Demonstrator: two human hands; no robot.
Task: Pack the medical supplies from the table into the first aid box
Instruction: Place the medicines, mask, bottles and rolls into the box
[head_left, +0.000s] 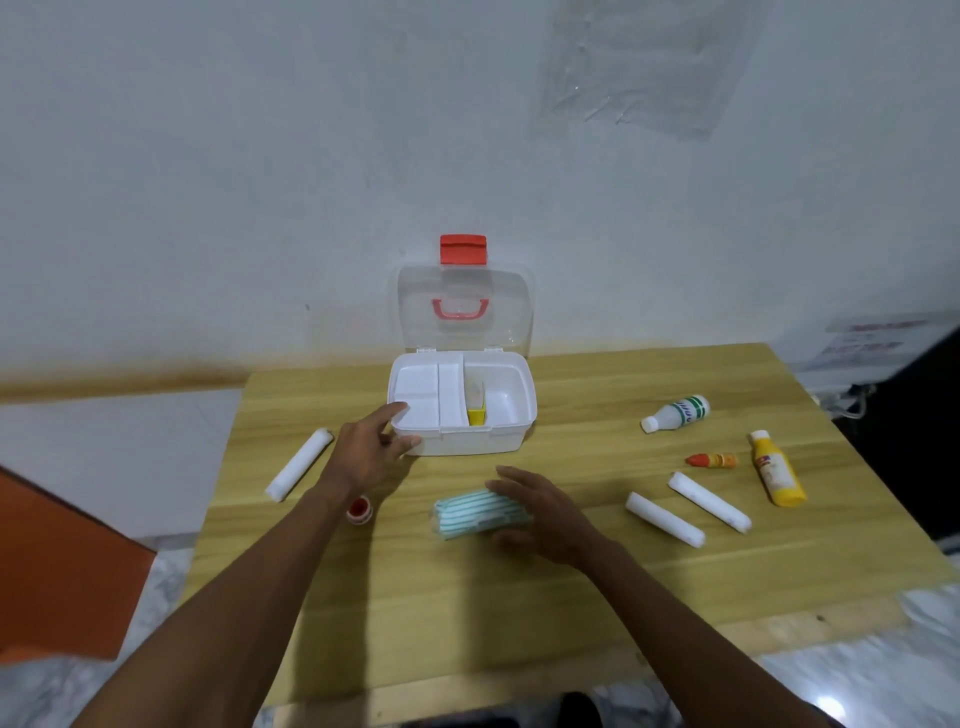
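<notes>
Both hands are out over the pale wooden table: the left hand rests against the near-left corner of the white plastic first aid box, fingers spread and loose, thumb touching its front wall; the right hand curves open around the right end of a soft pack of green-and-white striped face masks, fingers on top, not visibly clamped. Box stands open near the far table edge, clear lid upright with a red latch, a white divided tray on its left side, a yellow item standing in the deeper right well. Left of the box, a white gauze roll lies close to the table's left edge; a small red-capped jar sits beside the left wrist. Right side is busier: two more white rolls, a white bottle on its side, a small orange dropper, a yellow bottle. Bare wood lies wide between masks and box front.
</notes>
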